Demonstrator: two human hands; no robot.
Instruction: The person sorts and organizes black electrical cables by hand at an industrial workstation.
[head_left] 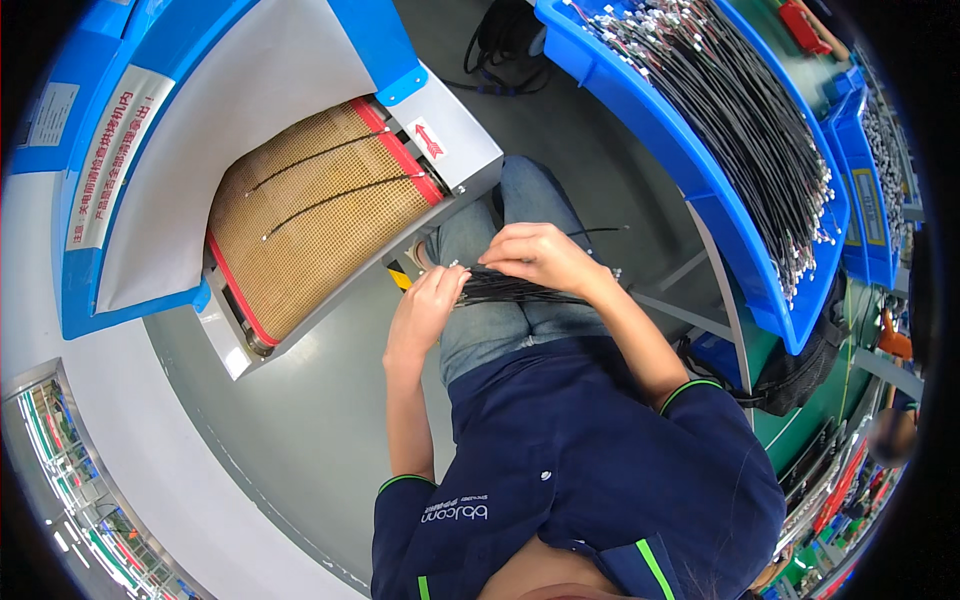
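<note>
A bundle of thin black cables lies across my lap, white connectors at its ends. Above it, my right hand is closed in a pinch on a single black cable, whose far end sticks out to the right. My left hand is closed too, its fingertips pinching at the left end of the cable, close to small white connectors. The exact grip of the left fingers is partly hidden. On the tan mesh conveyor belt to the left lie two more black cables, an upper one and a lower one, set apart.
The belt runs out of a blue and white machine housing, with red edges and a white metal frame. At right stands a blue bin heaped with black cables, and another blue bin behind it. A dark bag sits below.
</note>
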